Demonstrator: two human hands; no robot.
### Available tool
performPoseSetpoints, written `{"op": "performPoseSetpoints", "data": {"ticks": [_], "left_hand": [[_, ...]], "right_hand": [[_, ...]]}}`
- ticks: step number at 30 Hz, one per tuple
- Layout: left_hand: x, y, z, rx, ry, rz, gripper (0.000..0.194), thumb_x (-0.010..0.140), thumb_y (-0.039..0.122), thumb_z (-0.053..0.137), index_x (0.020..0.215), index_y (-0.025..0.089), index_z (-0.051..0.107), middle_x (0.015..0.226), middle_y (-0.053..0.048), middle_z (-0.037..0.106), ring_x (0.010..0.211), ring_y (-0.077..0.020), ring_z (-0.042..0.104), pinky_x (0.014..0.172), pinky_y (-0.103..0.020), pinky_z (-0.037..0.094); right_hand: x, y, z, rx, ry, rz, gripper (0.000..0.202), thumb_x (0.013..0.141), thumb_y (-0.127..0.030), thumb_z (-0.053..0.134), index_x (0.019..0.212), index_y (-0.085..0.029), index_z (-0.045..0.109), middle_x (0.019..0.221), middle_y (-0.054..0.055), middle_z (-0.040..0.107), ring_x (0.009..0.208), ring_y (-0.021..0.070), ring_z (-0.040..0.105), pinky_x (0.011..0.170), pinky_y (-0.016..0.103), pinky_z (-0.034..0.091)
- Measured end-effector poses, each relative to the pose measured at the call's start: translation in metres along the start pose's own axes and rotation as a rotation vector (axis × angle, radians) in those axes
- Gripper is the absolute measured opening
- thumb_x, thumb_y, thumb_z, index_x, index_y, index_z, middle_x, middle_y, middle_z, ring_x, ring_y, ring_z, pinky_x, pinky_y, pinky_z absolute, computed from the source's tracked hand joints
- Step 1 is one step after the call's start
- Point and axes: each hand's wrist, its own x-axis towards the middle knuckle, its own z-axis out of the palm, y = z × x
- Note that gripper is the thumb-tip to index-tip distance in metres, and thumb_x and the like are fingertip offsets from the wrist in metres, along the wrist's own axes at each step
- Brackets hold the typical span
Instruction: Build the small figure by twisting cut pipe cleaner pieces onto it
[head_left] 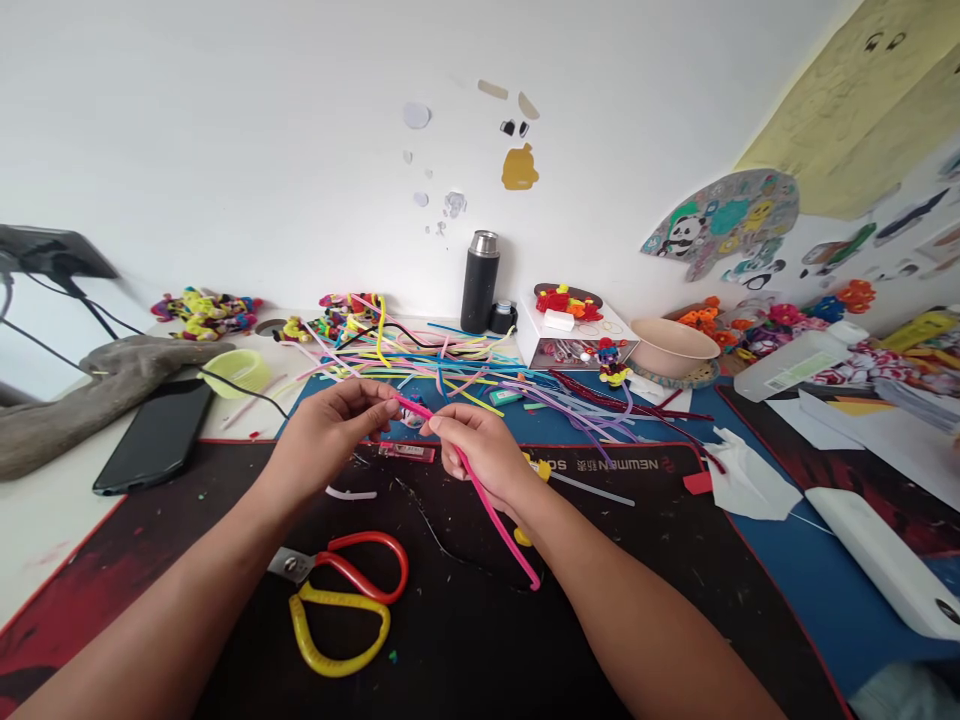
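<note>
A bright pink pipe cleaner (491, 510) stretches between my two hands above the dark mat. My left hand (334, 425) pinches its upper end between thumb and fingertips. A short way along, my right hand (476, 445) grips the same strand, and the long free part hangs down past the palm to a small bent tip. Scissors (349, 567) with one red and one yellow handle lie below my left hand. Small yellow pieces (523, 537) sit beside and partly behind my right hand. A short white strand (351, 493) rests near the scissors.
Many coloured pipe cleaners (450, 365) spread behind the hands, before a black flask (480, 283) and a white box (532, 342). A phone (156, 435) and a yellow-green bowl (237, 372) lie left. To the right are a beige bowl (675, 350), a white tissue (752, 478) and a white device (885, 560).
</note>
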Motion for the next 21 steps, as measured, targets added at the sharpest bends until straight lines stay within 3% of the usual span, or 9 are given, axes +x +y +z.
{"op": "performPoseSetpoints", "data": {"ticks": [4,11,21], "left_hand": [[0.0014,-0.0030,0.0001,-0.014,0.014,-0.015,0.046,0.070,0.063,0.099,0.080,0.022,0.080,0.078,-0.005,0.077,0.070,-0.0200,0.065,0.064,-0.027,0.051],[-0.0004,0.0004,-0.0003,0.163,0.032,0.025,0.030,0.077,0.052,0.089,0.087,0.024,0.082,0.080,-0.004,0.080,0.073,-0.0217,0.070,0.068,-0.029,0.056],[0.0032,-0.0083,0.0029,0.098,0.069,0.026,0.031,0.074,0.052,0.090,0.084,0.023,0.081,0.080,-0.006,0.082,0.074,-0.0224,0.072,0.066,-0.029,0.055]], "right_hand": [[-0.0003,-0.0007,-0.0008,-0.003,0.002,-0.013,0.026,0.081,-0.044,0.078,0.084,-0.019,0.075,0.048,-0.009,0.049,0.042,0.0094,0.041,0.046,0.026,0.027],[-0.0006,-0.0019,-0.0009,0.000,0.016,-0.023,0.027,0.079,-0.045,0.077,0.084,-0.018,0.076,0.049,-0.009,0.050,0.042,0.0090,0.040,0.045,0.026,0.027],[0.0003,0.0002,-0.0005,-0.020,0.017,-0.019,0.026,0.080,-0.044,0.076,0.086,-0.018,0.076,0.049,-0.009,0.050,0.042,0.0092,0.041,0.045,0.026,0.029]]}}
